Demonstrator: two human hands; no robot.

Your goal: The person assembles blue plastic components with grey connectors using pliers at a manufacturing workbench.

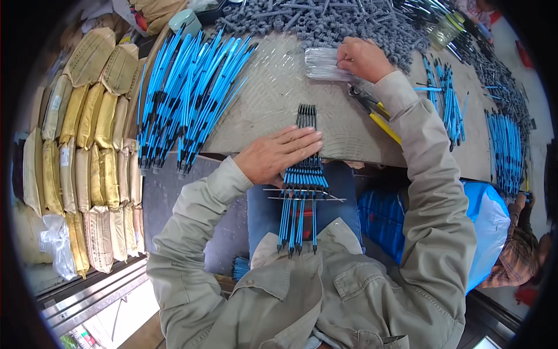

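My left hand (282, 152) lies flat, fingers stretched together, across a row of thin blue rods with black ends (302, 180) at the table's front edge. The rods' dark tips stick out beyond my fingers, and their other ends hang toward my lap. Two thin pale sticks (305, 196) cross the row below my hand. Farther off, my right hand (363, 59) is closed in a pinch at the edge of a flat stack of shiny, pale, thin strips (325, 63). Its fingertips are partly hidden, so what lies between them cannot be made out.
Bundled blue rods (186, 93) lie at the left, more (450, 102) at the right. Grey plastic parts (279, 20) heap along the back. Yellow-handled pliers (381, 122) lie beside my right forearm. Wrapped packages (75, 145) stack at far left; another person's sleeve (511, 250) shows right.
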